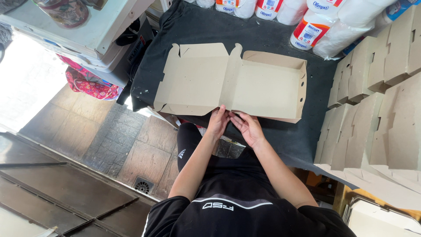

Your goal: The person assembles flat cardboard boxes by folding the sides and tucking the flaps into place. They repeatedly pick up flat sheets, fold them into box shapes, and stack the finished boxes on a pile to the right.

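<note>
On the dark cloth (pixel 280 131) covering the table lies a flat cardboard box (pixel 232 83), long axis running left to right. Its right half is folded into a shallow tray; its left half, the lid with notched flaps, lies unfolded and points left. Stacked folded boxes (pixel 377 101) stand at the right. The left hand (pixel 218 122) and right hand (pixel 247 127) press the box's near edge at the centre fold, fingers extended, gripping nothing.
</note>
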